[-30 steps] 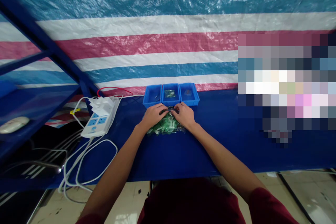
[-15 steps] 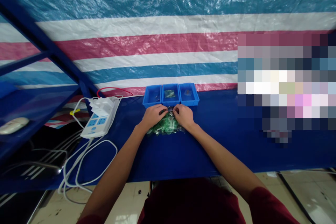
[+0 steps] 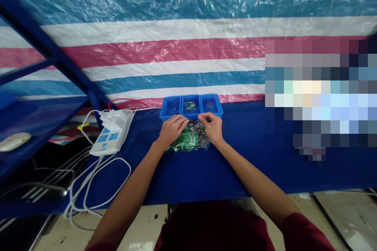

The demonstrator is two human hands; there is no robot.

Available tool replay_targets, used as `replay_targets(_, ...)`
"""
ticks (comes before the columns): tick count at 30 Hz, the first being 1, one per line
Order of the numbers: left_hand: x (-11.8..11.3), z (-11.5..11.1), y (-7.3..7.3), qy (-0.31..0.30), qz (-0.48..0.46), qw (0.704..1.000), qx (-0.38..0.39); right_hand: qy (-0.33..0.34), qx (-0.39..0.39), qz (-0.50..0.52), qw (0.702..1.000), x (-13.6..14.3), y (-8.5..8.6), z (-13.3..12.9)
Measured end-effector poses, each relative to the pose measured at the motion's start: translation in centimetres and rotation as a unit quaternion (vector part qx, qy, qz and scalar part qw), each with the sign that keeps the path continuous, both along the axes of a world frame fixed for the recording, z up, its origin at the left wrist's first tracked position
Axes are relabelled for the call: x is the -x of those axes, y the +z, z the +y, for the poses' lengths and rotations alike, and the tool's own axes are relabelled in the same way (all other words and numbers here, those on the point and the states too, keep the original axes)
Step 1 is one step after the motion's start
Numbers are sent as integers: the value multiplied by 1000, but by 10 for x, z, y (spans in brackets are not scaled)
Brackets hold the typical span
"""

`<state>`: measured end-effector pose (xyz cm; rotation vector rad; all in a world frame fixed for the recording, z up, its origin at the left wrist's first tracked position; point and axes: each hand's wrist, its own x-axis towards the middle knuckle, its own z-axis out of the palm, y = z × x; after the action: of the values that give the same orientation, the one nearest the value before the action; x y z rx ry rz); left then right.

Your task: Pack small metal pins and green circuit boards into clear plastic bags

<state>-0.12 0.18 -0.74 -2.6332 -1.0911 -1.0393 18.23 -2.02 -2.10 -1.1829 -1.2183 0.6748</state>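
A heap of green plastic packets (image 3: 184,141) and small metal pieces (image 3: 200,128) in clear plastic lies on the blue table, between and below my hands. My left hand (image 3: 171,130) rests at the heap's left side, fingers bent and drawn together over its upper edge; what the fingertips grip, if anything, is too small to name. Beyond the heap's upper right edge, my right hand (image 3: 214,128) has thumb and forefinger pinched at the front of the bins. Whatever lies in that pinch cannot be made out.
Three blue bins stand in a row behind the heap: the left bin (image 3: 166,109), middle bin (image 3: 191,97) and right bin (image 3: 219,104), each with small items inside. A white power strip (image 3: 103,147) with cables (image 3: 88,188) lies left. Striped sheeting (image 3: 188,51) hangs behind; the right side is pixelated.
My right hand has moved up and slightly right, away from my left hand, uncovering metal pieces in the heap. My left hand has stayed nearly in place.
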Motion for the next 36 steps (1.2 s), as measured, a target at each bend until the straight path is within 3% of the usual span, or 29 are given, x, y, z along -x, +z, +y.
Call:
replay_targets(5,-9,-6,-1,-35,29,998,-44,23,17,122,992,6,-4,2)
replay_targets(9,-13,-8,-4,-51,27,998,-27,15,28,127,991,9,-3,2)
replay_targets(13,-12,-9,-3,-25,-14,999,-22,13,33,105,994,9,-3,2)
replay_targets(18,-7,-8,-2,-10,-65,998,19,55,24,42,997,8,-4,1)
replay_targets(26,-6,-7,-1,-24,-82,995,48,62,-42,-174,982,1,4,-5)
replay_targets(36,-3,-3,-9,-20,-82,995,54,99,-63,-244,963,0,5,-7)
